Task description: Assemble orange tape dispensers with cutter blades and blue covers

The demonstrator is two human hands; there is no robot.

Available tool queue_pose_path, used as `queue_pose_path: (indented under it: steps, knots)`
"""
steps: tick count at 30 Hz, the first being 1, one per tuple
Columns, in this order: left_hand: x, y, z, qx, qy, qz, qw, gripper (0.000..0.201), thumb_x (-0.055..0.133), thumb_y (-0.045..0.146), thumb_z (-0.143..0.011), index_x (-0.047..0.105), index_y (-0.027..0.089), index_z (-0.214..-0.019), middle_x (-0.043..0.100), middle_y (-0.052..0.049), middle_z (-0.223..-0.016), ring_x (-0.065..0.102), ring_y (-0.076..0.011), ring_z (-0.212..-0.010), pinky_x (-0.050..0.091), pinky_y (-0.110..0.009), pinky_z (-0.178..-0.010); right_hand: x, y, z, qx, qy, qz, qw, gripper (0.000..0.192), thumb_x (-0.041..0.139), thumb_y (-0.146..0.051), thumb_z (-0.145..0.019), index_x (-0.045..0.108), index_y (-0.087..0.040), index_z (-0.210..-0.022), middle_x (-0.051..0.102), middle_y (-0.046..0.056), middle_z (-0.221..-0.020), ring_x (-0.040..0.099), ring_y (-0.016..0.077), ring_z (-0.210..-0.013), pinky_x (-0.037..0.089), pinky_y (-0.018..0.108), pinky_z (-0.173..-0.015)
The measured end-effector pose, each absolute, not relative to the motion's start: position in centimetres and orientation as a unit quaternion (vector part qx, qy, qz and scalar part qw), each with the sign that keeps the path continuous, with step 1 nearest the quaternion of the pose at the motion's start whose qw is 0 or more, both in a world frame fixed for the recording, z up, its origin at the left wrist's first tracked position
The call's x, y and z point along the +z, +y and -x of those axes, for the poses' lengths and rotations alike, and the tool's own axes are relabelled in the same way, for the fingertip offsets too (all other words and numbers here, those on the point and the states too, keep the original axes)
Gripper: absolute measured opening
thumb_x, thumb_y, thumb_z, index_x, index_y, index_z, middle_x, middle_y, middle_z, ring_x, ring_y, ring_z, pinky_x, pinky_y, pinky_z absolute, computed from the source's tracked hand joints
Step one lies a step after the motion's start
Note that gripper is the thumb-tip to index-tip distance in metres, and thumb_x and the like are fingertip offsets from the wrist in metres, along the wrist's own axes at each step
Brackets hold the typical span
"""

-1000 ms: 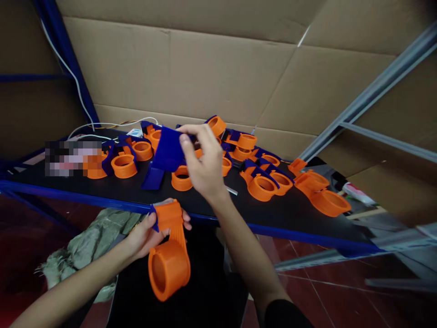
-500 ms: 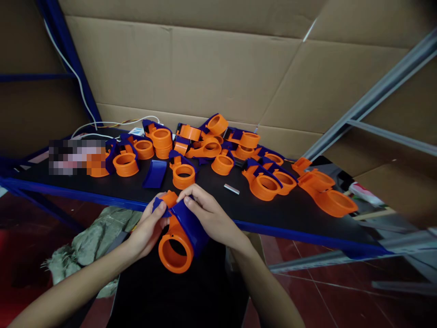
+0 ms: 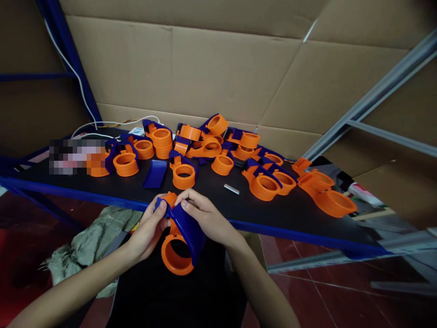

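My left hand [image 3: 147, 232] grips the handle end of an orange tape dispenser [image 3: 175, 257], its ring hanging down toward me. My right hand [image 3: 205, 216] presses a curved blue cover [image 3: 186, 228] onto the top of that orange part. Both hands hold the piece just below the front edge of the black table [image 3: 266, 214]. On the table lie several more orange dispensers with blue covers [image 3: 266, 184], and one loose blue cover [image 3: 155, 174] lies near the front.
A small metal blade [image 3: 231, 188] lies on the table right of my hands. White cables [image 3: 102, 125] run along the back left. Cardboard sheets [image 3: 205, 64] wall the back. A grey sack [image 3: 85, 248] lies on the floor at left, and a metal frame [image 3: 368, 98] stands at right.
My right hand brought the blue cover from above the table down to the orange dispenser in my left hand and fitted it on. The dispenser has since turned slightly.
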State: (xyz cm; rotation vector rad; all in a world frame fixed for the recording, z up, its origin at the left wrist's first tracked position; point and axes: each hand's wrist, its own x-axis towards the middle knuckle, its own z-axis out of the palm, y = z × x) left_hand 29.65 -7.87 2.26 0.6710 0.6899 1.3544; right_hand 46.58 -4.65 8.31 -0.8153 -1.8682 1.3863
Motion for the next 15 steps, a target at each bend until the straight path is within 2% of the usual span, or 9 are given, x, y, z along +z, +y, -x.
queue_pose_path:
  steps: [11, 15]
  knots:
    - [2.35, -8.01, -29.59, 0.598, 0.302, -0.314, 0.672, 0.036, 0.072, 0.043, -0.085, 0.059, 0.021, -0.111, 0.068, -0.004, -0.098, 0.069, -0.0174, -0.081, 0.056, -0.03, -0.075, 8.3, -4.63, -46.68, 0.608, -0.65, 0.31, 0.333, 0.015, 0.056, -0.034, -0.095, 0.061, -0.02, -0.095, 0.056, 0.0, -0.083, 0.049, 0.0132, -0.074, 0.04, 0.025, -0.069]
    - [2.41, -8.29, -29.25, 0.609, 0.304, -0.343, 0.647, 0.049, 0.084, 0.027, -0.073, 0.059, 0.023, -0.115, 0.066, -0.003, -0.102, 0.065, -0.0178, -0.088, 0.053, -0.028, -0.08, 8.5, -4.56, -46.8, 0.598, -0.656, 0.29, 0.357, 0.016, 0.062, -0.033, -0.092, 0.059, -0.02, -0.101, 0.055, 0.0, -0.091, 0.05, 0.012, -0.077, 0.042, 0.024, -0.072]
